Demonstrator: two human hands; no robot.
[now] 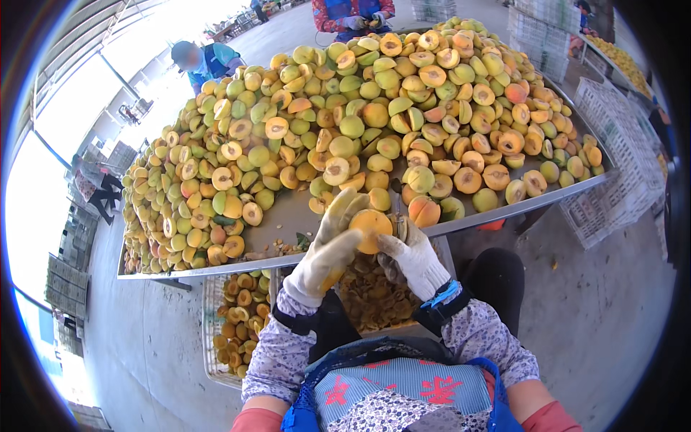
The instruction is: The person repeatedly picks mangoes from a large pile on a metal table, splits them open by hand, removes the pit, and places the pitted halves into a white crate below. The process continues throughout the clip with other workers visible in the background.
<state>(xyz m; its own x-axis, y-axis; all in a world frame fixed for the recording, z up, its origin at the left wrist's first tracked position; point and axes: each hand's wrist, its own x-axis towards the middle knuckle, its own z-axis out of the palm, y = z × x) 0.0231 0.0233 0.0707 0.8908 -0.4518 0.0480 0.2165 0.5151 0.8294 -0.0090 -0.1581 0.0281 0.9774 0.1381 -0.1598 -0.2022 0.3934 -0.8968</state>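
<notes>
My left hand (326, 251), in a stained whitish glove, holds a cut yellow stone-fruit half (371, 231) against its fingers. Its round orange face is turned up towards me. My right hand (413, 255), gloved too, touches the fruit's right side with the thumb. A slim metal tool (398, 204) sticks up from the right fingers; its dark tip points at the table and its exact kind is unclear. Just beyond my hands rises a large heap of halved and whole stone fruit (351, 127) on a metal-rimmed table (291, 216).
Below the table edge stand a container of brownish fruit scraps (378, 302) and a white plastic crate (213, 345) of fruit halves. Loose pits (280, 247) lie near the rim. Stacked white crates (621, 162) stand at right. Two people (208, 62) work across the heap.
</notes>
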